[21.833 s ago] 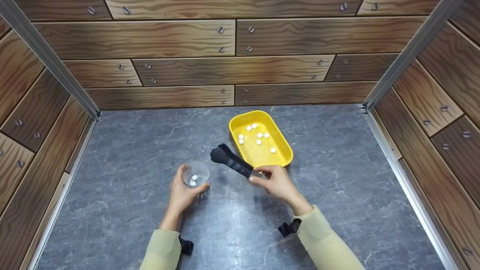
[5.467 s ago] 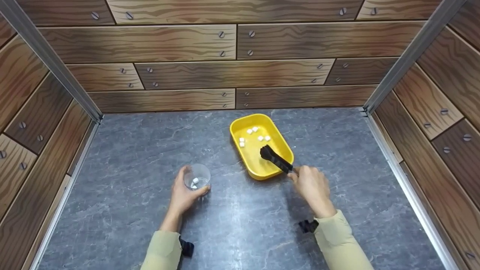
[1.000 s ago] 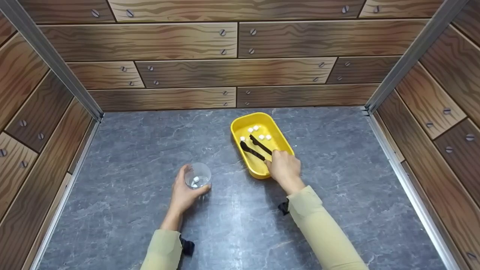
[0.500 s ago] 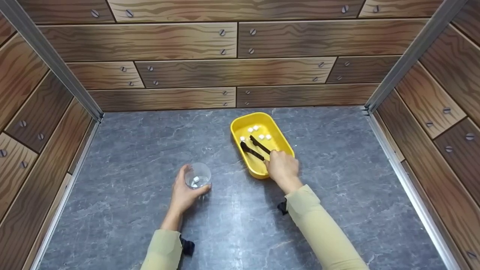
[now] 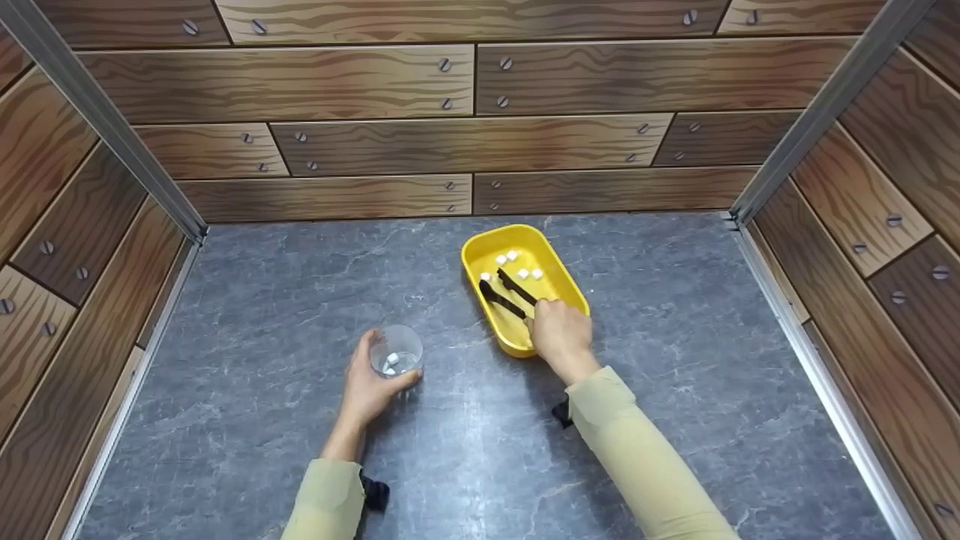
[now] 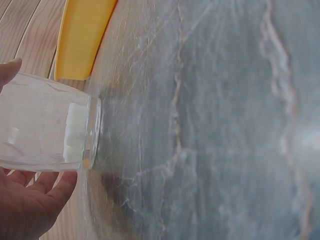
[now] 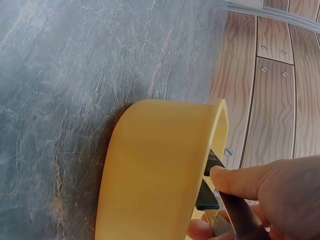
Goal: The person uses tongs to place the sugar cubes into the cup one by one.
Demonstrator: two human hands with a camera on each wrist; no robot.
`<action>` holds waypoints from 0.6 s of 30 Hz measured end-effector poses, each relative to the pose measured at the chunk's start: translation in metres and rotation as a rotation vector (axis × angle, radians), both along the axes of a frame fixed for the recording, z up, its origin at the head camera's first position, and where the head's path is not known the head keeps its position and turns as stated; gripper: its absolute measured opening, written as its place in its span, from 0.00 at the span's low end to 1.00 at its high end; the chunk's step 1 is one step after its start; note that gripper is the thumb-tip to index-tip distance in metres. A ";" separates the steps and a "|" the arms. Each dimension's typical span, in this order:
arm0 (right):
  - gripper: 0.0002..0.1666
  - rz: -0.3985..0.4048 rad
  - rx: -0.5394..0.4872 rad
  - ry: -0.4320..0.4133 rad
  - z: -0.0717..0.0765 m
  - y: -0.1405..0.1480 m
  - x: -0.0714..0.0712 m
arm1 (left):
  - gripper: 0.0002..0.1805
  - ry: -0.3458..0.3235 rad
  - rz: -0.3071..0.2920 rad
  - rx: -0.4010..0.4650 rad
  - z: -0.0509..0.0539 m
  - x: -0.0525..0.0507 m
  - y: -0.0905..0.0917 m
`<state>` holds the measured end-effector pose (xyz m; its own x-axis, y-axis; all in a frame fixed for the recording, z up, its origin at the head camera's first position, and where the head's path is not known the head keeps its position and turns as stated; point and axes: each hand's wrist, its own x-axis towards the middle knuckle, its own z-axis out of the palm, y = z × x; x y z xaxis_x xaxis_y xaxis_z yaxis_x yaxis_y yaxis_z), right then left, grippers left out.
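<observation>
My left hand (image 5: 369,384) is curled round a clear cup (image 5: 397,341) standing on the grey surface; a few white cubes (image 5: 392,359) lie at its bottom. In the left wrist view the cubes (image 6: 75,132) show through the wall of the cup (image 6: 35,120). My right hand (image 5: 562,337) grips black tongs (image 5: 504,301), whose two arms stand apart inside the yellow tray (image 5: 566,289). Several white cubes (image 5: 523,274) lie in the tray, one (image 5: 485,277) right by the tongs' tips. The right wrist view shows thumb and fingers of this hand (image 7: 280,195) pinching the tongs over the tray's wall (image 7: 155,165).
Wood-patterned panels (image 5: 375,146) stand at the back and on both sides, with metal rails (image 5: 817,360) along the edges. The yellow tray sits to the right of the cup, farther back on the marbled grey surface (image 5: 270,300).
Since 5.5 seconds ago the tongs have moved left within the tray and their arms have spread. Over the last second they have shifted slightly to the left. The left hand and cup stay in place.
</observation>
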<state>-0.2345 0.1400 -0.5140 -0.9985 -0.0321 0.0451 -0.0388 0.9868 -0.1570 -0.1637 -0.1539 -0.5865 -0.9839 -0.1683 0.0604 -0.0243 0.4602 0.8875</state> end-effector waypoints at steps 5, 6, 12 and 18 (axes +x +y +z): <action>0.18 0.005 -0.002 0.009 -0.001 -0.002 -0.001 | 0.55 -0.001 -0.009 -0.001 0.001 0.000 0.000; 0.18 0.004 -0.003 0.009 -0.001 -0.002 -0.001 | 0.55 -0.001 -0.010 -0.001 0.001 0.000 0.000; 0.19 0.002 -0.002 0.007 -0.002 -0.002 -0.002 | 0.55 -0.001 -0.007 0.007 0.001 0.000 -0.001; 0.18 0.009 -0.010 0.012 -0.003 -0.002 -0.001 | 0.55 0.000 -0.004 0.003 0.000 0.000 -0.001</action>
<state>-0.2356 0.1385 -0.5169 -0.9975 -0.0406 0.0570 -0.0496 0.9847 -0.1668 -0.1637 -0.1546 -0.5865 -0.9846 -0.1644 0.0600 -0.0223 0.4580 0.8887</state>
